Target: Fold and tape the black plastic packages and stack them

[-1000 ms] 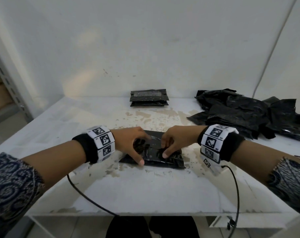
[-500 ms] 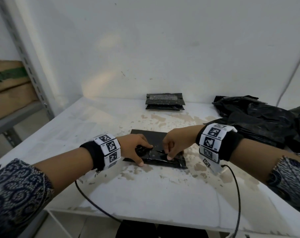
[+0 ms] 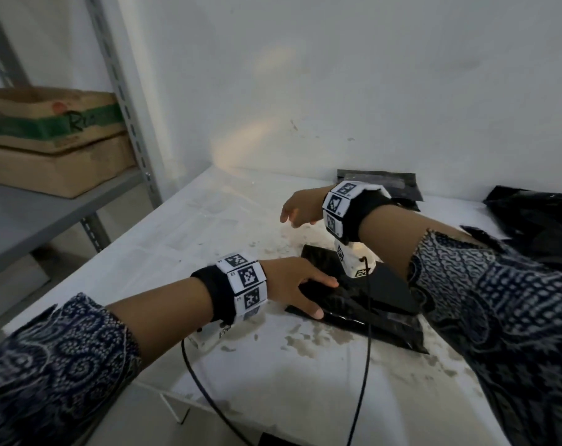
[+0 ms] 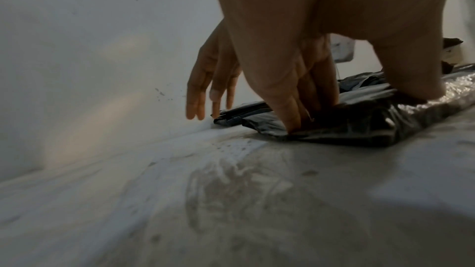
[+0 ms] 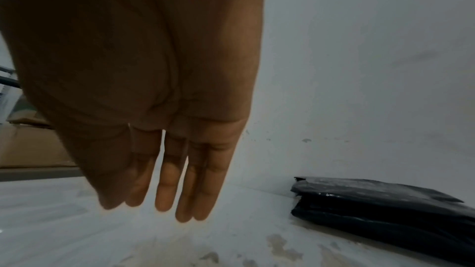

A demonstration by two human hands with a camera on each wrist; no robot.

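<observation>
A black plastic package (image 3: 392, 294) lies on the stained white table (image 3: 208, 239), partly under my right forearm. My left hand (image 3: 321, 297) grips its left end, fingers on top and thumb at the near edge; the left wrist view shows these fingers (image 4: 293, 109) pressed into the crumpled plastic (image 4: 359, 127). My right hand (image 3: 297, 212) hovers above the table to the left of the package, fingers straight and holding nothing (image 5: 174, 186). A stack of folded black packages (image 3: 398, 188) sits against the back wall (image 5: 385, 206).
A heap of loose black plastic bags (image 3: 537, 220) lies at the right. A grey metal shelf (image 3: 63, 204) with cardboard boxes (image 3: 47, 140) stands left of the table. Black cables (image 3: 366, 349) hang from my wrists over the front edge.
My right hand has let go of the package, risen and swung left over the table. The left hand stays on the package. My head has turned left and moved closer.
</observation>
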